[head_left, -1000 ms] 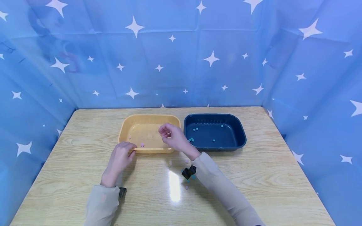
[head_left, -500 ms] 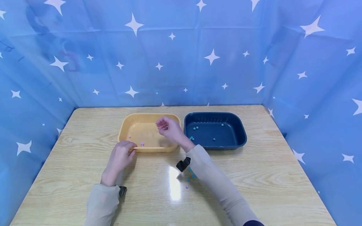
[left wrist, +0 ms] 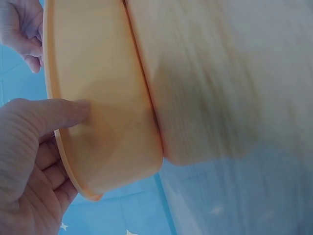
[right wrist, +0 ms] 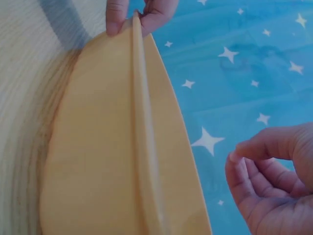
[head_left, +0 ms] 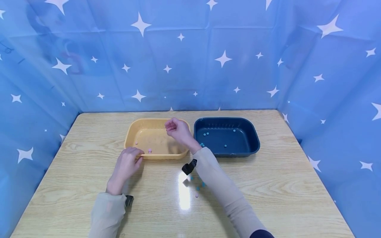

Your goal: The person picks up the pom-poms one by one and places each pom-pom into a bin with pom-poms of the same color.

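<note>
My left hand [head_left: 126, 167] grips the near left rim of a yellow plastic tray [head_left: 162, 156]; in the left wrist view its thumb [left wrist: 63, 113] lies on the outer wall, fingers behind the rim. Above the right part of that tray hovers my right hand [head_left: 180, 132]. In the right wrist view its thumb and index finger meet on what looks like a tiny pink bead [right wrist: 235, 157], mostly covered by the fingertips. A few pink beads [head_left: 150, 150] lie on the tray's floor.
Right of the yellow tray stands a dark blue tray [head_left: 235, 154] with several teal beads [head_left: 225, 145] inside. Loose teal beads [head_left: 197, 188] and a pink bead [head_left: 196, 196] lie on the wooden table [head_left: 282, 191], partly under the right forearm. A blue star-patterned curtain [head_left: 190, 66] surrounds the table.
My right hand has shifted slightly left and farther away over the yellow tray, its forearm following. The left hand keeps its grip on the rim. The head view has tilted down slightly.
</note>
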Action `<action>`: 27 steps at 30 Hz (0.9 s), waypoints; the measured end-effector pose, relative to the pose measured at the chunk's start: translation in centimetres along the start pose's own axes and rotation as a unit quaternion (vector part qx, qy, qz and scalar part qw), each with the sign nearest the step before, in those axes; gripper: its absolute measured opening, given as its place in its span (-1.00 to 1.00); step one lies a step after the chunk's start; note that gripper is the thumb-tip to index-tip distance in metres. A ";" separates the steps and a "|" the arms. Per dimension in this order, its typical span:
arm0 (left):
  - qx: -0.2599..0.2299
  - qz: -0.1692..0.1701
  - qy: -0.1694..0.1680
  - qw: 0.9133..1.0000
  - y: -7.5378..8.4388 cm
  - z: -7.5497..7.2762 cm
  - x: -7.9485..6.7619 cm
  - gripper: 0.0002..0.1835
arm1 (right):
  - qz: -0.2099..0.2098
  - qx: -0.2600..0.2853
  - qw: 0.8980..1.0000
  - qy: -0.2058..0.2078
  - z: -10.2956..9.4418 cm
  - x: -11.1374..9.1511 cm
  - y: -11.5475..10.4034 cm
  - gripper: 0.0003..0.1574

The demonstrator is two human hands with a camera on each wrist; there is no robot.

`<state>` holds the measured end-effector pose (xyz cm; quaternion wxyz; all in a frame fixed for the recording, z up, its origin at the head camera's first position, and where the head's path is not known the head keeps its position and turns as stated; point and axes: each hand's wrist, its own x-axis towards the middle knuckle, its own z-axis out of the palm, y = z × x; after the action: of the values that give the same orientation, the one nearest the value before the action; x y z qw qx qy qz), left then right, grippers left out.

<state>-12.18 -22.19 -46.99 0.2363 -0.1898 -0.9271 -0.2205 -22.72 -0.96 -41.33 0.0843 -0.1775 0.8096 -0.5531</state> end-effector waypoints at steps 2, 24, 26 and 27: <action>0.001 -0.001 -0.001 1.000 0.0 0.0 0.0 -0.78 | 0.004 0.002 1.000 0.007 0.0 0.3 -0.2 -0.75; 0.003 -0.003 -0.008 1.000 0.0 -0.2 0.0 -0.79 | 0.055 0.055 0.997 0.028 0.0 2.0 0.1 -0.74; 0.004 -0.006 -0.011 1.000 0.0 -0.2 0.0 -0.79 | 0.057 0.056 0.996 0.030 0.0 1.9 0.1 -0.74; 0.004 -0.007 -0.012 1.000 0.0 -0.2 0.0 -0.79 | 0.057 0.057 0.996 0.031 0.0 1.9 0.2 -0.73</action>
<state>-12.10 -22.25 -46.79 0.2244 -0.1847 -0.9321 -0.2161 -24.52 -1.64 -41.38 0.1007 -0.1086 0.7880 -0.5976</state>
